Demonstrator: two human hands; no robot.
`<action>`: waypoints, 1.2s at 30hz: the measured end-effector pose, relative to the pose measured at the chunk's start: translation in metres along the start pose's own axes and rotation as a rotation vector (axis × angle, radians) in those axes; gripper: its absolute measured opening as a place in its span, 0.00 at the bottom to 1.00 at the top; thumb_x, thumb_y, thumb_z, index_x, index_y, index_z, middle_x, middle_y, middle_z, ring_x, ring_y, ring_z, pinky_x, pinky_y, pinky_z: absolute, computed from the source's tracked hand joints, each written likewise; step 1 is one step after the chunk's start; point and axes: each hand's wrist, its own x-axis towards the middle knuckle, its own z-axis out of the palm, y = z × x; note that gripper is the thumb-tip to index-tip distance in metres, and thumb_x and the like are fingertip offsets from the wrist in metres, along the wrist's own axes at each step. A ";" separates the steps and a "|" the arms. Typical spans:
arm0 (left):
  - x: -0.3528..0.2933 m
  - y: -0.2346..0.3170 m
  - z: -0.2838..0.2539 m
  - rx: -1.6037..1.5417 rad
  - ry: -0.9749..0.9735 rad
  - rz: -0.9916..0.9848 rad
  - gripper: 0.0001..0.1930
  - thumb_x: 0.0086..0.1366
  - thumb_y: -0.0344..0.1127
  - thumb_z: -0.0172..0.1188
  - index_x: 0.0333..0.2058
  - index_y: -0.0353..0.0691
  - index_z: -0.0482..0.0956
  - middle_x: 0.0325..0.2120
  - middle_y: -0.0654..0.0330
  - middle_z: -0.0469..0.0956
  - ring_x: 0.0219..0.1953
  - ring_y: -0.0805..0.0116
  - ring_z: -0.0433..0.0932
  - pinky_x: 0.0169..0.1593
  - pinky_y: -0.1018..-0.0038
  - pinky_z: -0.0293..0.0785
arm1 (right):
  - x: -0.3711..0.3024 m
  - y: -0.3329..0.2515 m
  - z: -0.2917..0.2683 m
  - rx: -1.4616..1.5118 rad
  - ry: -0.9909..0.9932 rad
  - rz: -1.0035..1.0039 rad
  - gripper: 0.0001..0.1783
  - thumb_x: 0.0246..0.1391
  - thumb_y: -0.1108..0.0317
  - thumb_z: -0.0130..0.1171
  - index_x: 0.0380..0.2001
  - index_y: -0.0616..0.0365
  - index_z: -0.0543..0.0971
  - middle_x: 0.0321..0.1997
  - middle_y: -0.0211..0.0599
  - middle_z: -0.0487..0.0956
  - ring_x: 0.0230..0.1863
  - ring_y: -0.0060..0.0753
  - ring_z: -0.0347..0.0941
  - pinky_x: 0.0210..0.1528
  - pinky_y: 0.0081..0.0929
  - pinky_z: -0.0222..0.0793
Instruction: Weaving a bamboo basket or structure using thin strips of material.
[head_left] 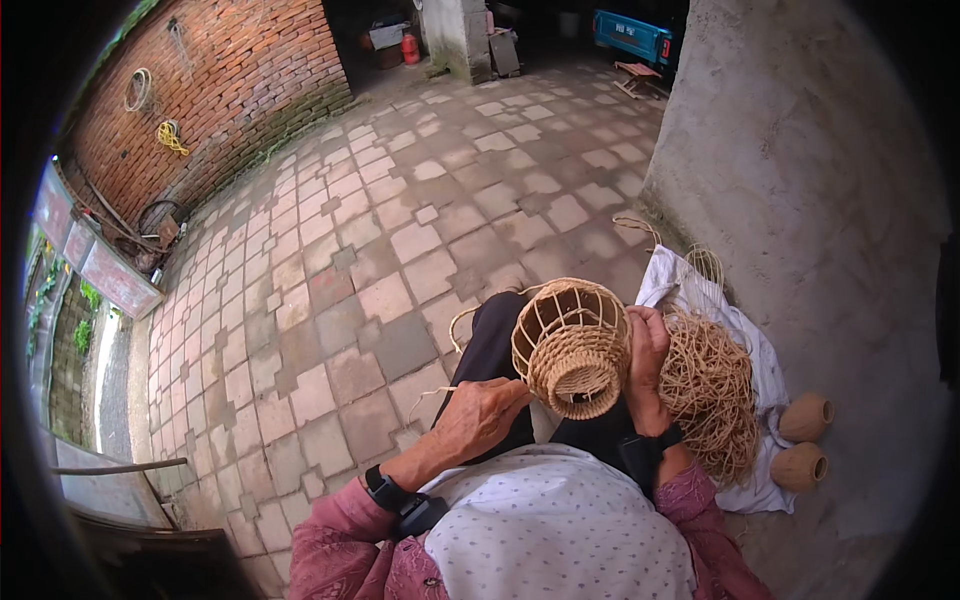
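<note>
A partly woven tan basket point(575, 358) sits over my lap. Its narrow, closely woven round end faces me, and thin ribs with open gaps show around the wider far part. My right hand point(648, 352) grips the basket's right side, thumb up near the rim. At the lower left of the weave, my left hand point(482, 418) is closed, its fingertips touching the basket. A pale cord point(432, 391) comes out beside that hand, and its fingers seem pinched on it; the fingertips are partly hidden. Another loop of cord point(458, 325) sticks out left of the basket.
To my right, a heap of tan cord point(708, 395) lies on a white cloth sack point(765, 365). Two small tan pots point(800, 468) lie beside it near a concrete wall point(800, 180). Paving stones point(330, 290) spread ahead. Farther off are a brick wall point(230, 80) and a blue vehicle point(632, 36).
</note>
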 end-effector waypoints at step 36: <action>0.058 -0.018 -0.013 -0.209 0.089 -0.187 0.12 0.64 0.29 0.52 0.45 0.39 0.77 0.26 0.60 0.79 0.26 0.74 0.76 0.31 0.75 0.73 | -0.014 -0.067 0.032 -0.591 -0.676 -0.358 0.07 0.51 0.74 0.47 0.31 0.60 0.75 0.26 0.43 0.79 0.30 0.46 0.78 0.34 0.37 0.72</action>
